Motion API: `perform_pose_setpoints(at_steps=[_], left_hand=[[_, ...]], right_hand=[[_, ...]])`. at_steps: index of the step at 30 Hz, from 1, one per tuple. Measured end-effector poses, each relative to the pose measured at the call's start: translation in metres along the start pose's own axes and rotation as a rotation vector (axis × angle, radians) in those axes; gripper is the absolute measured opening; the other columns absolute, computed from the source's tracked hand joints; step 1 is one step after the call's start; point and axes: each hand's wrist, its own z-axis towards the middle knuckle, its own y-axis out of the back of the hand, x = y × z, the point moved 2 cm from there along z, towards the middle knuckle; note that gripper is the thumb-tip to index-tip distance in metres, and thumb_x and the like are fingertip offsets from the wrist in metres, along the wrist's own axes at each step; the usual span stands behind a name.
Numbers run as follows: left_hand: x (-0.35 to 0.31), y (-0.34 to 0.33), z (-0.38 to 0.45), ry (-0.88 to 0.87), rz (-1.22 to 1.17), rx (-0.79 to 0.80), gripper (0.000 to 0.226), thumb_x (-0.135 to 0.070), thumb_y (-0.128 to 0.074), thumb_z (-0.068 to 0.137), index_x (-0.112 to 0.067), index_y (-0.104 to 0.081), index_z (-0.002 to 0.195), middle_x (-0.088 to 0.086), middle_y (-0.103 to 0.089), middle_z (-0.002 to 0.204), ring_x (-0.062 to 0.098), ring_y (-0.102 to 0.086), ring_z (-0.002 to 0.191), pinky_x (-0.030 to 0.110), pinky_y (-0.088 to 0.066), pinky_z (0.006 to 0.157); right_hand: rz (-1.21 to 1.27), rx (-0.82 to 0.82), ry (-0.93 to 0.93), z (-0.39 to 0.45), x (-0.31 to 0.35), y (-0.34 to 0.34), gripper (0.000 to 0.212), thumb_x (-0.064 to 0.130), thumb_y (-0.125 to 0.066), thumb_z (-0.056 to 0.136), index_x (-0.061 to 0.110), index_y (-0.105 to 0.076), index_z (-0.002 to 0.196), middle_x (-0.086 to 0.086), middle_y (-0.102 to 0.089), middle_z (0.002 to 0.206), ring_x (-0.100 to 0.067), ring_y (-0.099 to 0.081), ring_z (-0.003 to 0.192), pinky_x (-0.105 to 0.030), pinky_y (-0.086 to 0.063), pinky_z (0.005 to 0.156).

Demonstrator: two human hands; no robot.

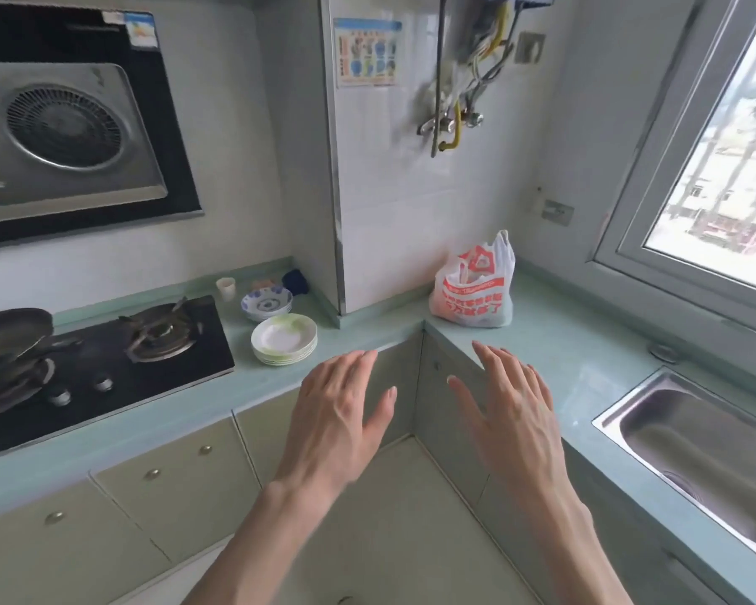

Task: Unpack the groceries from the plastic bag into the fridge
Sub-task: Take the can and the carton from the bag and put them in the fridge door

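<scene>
The plastic grocery bag (472, 286) is sitting on the pale green tabletop (577, 351) in the corner, beyond and slightly to the right of both hands, closer to the right hand (509, 406) than to the left hand (345, 406). It is standing upright on its own, white with red printing, its handles sticking up loosely and its mouth partly gaping; the belly is bulging, so it seems to be full, though the contents are not showing.

Both hands are hanging in the air in front of the tabletop edge, apart from each other, palms down, fingers straight and spread, holding nothing and touching nothing. They appear to be reaching toward the bag, so the unpacking has not begun, and no fridge is in view.

To do this step well, it would be wise to gather both handles together before lifting, or to steady the bag's side with one hand while the other is going in, since thin film like this is likely to slump and spill once disturbed.

To the left of the left hand a stack of white plates (283, 339) is resting on the tabletop, with patterned bowls (266, 302) behind it and a gas hob (105, 355) further left. To the right of the right hand a steel sink (695, 443) is sunk beneath the window (716, 168).
</scene>
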Motion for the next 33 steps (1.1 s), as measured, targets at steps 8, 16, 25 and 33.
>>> perform_pose_setpoints(at_steps=[8,16,25,33], left_hand=[[0.004,-0.059,0.11,-0.116,-0.082,0.007,0.055,-0.051,-0.041,0.103,-0.012,-0.058,0.139,0.003,-0.064,0.135,0.023,-0.06,0.122,0.041,-0.048,0.105],[0.034,-0.119,0.219,-0.148,-0.156,0.027,0.055,-0.052,-0.041,0.103,-0.015,-0.056,0.141,0.001,-0.061,0.139,0.019,-0.057,0.128,0.038,-0.045,0.11],[0.052,-0.182,0.312,-0.201,-0.16,0.08,0.055,-0.051,-0.039,0.104,-0.017,-0.052,0.145,0.001,-0.058,0.144,0.02,-0.051,0.135,0.037,-0.039,0.116],[0.043,-0.248,0.359,-0.201,-0.182,0.157,0.057,-0.056,-0.033,0.105,-0.019,-0.052,0.144,-0.001,-0.057,0.145,0.017,-0.05,0.136,0.032,-0.036,0.116]], right_hand=[[-0.053,-0.053,-0.055,0.076,-0.034,-0.026,0.058,0.055,-0.045,0.099,0.019,-0.053,0.145,0.003,-0.06,0.141,-0.02,-0.053,0.132,-0.039,-0.037,0.116],[-0.124,-0.057,-0.078,0.177,-0.054,-0.077,0.054,0.053,-0.049,0.102,0.021,-0.052,0.145,0.004,-0.06,0.141,-0.02,-0.054,0.131,-0.035,-0.039,0.113],[-0.162,-0.059,-0.137,0.255,-0.078,-0.126,0.053,0.05,-0.055,0.1,0.023,-0.052,0.145,0.006,-0.061,0.137,-0.018,-0.056,0.126,-0.032,-0.04,0.111],[-0.153,-0.052,-0.187,0.298,-0.12,-0.156,0.052,0.051,-0.053,0.101,0.024,-0.051,0.146,0.006,-0.059,0.141,-0.016,-0.054,0.13,-0.032,-0.039,0.112]])
